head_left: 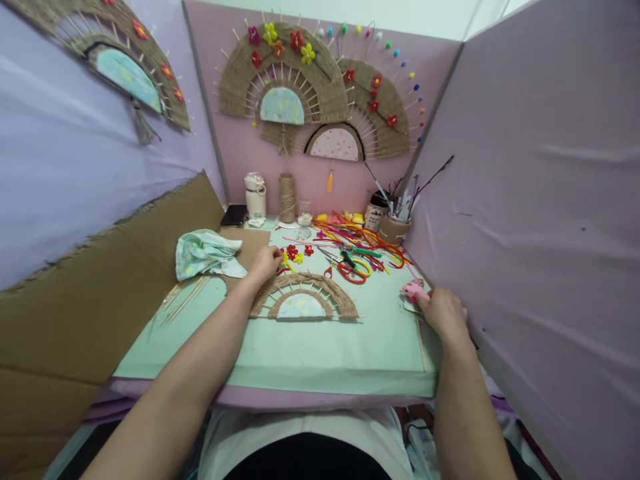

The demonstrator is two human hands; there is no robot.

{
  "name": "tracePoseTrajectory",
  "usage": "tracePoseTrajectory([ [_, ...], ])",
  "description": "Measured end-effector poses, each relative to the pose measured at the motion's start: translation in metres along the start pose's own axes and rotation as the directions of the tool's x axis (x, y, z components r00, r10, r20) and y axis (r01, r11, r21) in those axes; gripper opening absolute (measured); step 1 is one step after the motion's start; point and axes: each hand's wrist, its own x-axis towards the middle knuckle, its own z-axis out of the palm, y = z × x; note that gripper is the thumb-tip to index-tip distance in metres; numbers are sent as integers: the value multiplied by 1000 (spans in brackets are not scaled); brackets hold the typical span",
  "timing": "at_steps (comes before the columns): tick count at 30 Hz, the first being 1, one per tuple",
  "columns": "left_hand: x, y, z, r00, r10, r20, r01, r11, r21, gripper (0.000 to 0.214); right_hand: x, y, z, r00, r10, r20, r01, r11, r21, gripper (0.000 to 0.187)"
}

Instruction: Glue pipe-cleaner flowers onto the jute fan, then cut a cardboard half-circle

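Brown twine bands (344, 301) and a cloth centre (301, 307) look finished on the small fan (306, 293) lying mid-way across the pale green table (330, 350); the loose flowers (292, 252) on its far side seem left to add. The left hand (266, 263) pinches narrowly beside them, whether around anything I cannot tell; at right, the right hand (446, 313) wraps the pink glue gun (415, 290). Decorated fans (327, 83) hang on the pink far wall (240, 150).

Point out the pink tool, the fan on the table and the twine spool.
Pink tool (415, 290): head view, on its visible pink body.
Fan (301, 306): head view, on its pale half-circle centre.
Twine spool (287, 199): head view, on its wound twine.
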Motion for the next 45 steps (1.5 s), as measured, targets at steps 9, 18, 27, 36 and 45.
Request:
tracePoseTrajectory([
  [9,-5,9,-17,963,-199,179,246,394,-886,28,-16,17,-18,949,-77,-306,175,936,306,43],
  [18,-20,31,-22,917,-121,379,397,214,-893,22,-41,-18,-20,961,-193,-197,216,80,973,50],
  [27,-46,60,-6,928,-59,369,373,188,-908,37,-59,-75,-3,979,-201,-40,25,-75,997,41],
  [36,-56,70,3,932,9,362,354,186,-917,39,-100,-108,-1,914,-370,-166,196,44,980,40],
  [45,-55,65,8,928,72,367,348,189,-918,36,-107,-117,7,889,-392,-236,315,151,937,41],
])
